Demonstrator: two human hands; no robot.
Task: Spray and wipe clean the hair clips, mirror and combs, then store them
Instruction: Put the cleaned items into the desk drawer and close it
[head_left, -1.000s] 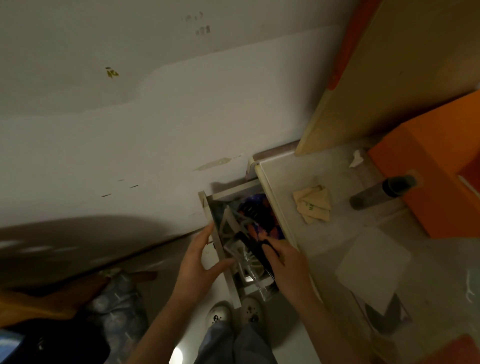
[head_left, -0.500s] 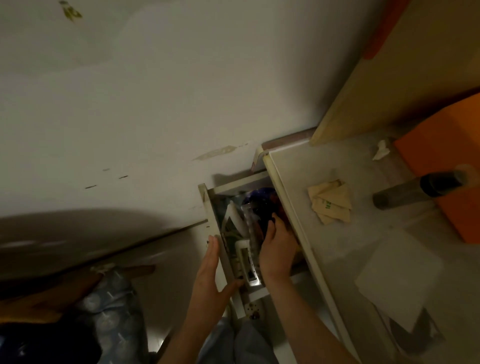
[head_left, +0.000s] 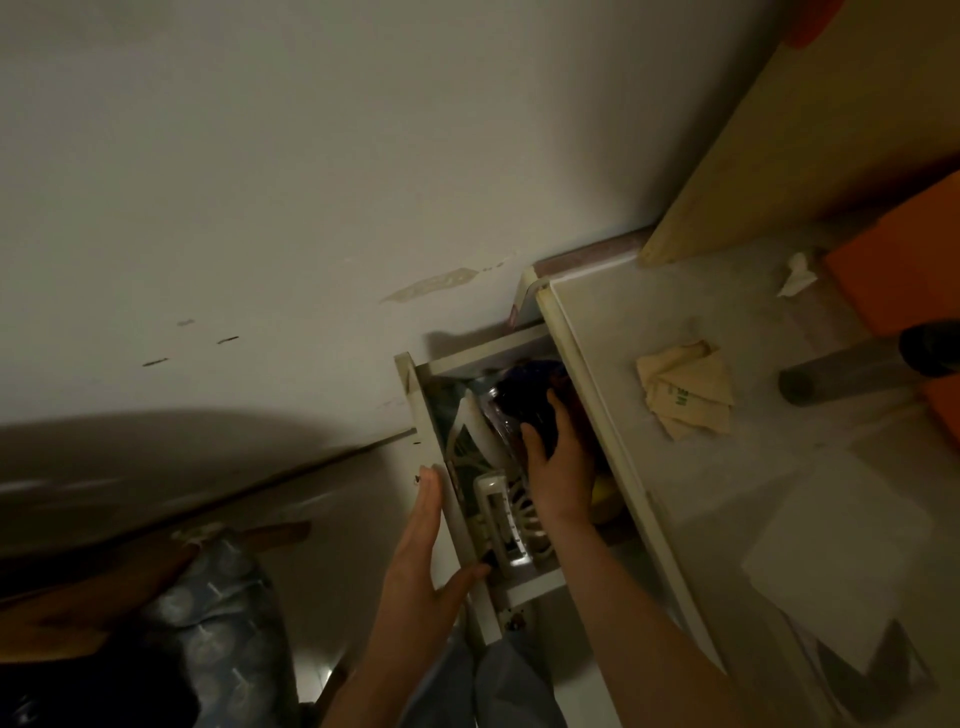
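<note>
Left hand (head_left: 423, 540) flat against drawer (head_left: 457, 519) front, right hand (head_left: 561, 462) gripping dark object (head_left: 530, 400) inside

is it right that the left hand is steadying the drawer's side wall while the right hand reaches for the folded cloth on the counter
Not quite. The head view shows the right hand reaching down into the open drawer, fingers on a dark object there, not toward the folded cloth, which lies untouched on the counter. The left hand does rest along the drawer's side wall.

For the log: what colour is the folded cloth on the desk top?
Pale tan folded cloth with green print, head view.
</note>
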